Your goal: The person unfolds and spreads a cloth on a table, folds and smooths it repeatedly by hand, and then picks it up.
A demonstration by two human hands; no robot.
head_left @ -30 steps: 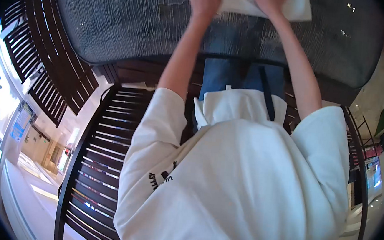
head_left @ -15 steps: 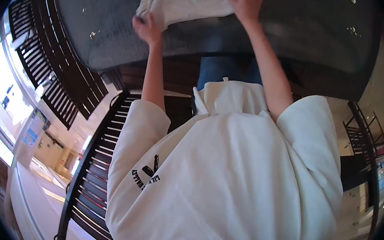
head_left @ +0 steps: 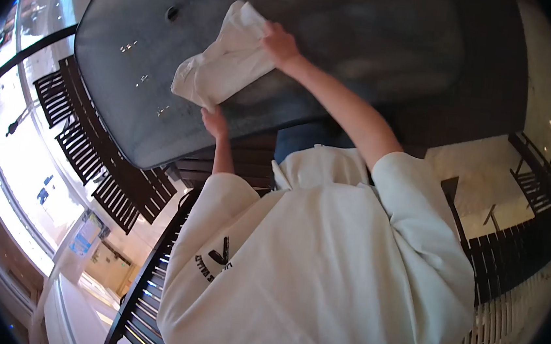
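Note:
A crumpled off-white cloth (head_left: 223, 62) is stretched slantwise over the dark table (head_left: 358, 48). My left hand (head_left: 214, 122) pinches its near lower edge, close to the table's front. Farther out and to the right, my right hand (head_left: 279, 44) is closed around the cloth's right edge. Some of the right fingers are hidden by the hand itself. A lighter white flap stands out at the cloth's far corner, just beyond the right hand. I cannot tell whether the cloth is a single sheet or a bag.
The table has a small round hole (head_left: 171, 13) toward its far left. Dark slatted chairs (head_left: 87, 149) stand along the left side. Another slatted chair (head_left: 530, 188) is at the right, and a slatted seat (head_left: 147, 292) is beside me on the left.
The cloth has swung from nearly level to a slant, its right end farther out. My view has turned, and more of the table shows. Both hands keep hold of the cloth.

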